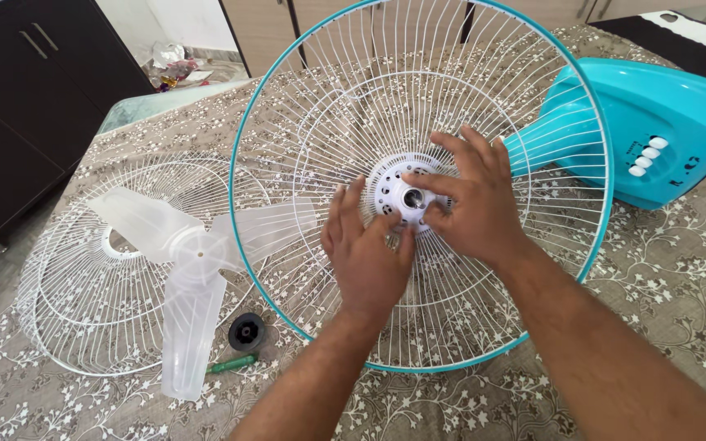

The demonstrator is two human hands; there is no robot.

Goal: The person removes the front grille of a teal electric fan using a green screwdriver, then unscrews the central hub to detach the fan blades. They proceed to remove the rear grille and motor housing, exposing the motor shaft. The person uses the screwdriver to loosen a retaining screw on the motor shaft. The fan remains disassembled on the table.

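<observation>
Both hands on the hub of a wire fan guard

Left hand spread flat on the thin white wires of the teal-rimmed guard; right hand pinching the round white plastic hub; clear glossy blade lies left on the floral cloth.

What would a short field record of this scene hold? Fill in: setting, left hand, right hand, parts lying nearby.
setting: table with a floral cloth
left hand: left hand rests on the wires of the teal-rimmed guard, near its hub
right hand: right hand has fingers at the white hub
fan body: teal fan base lies behind the guard
parts nearby: clear blade on a second white guard; black round cap; green-handled screwdriver
</observation>
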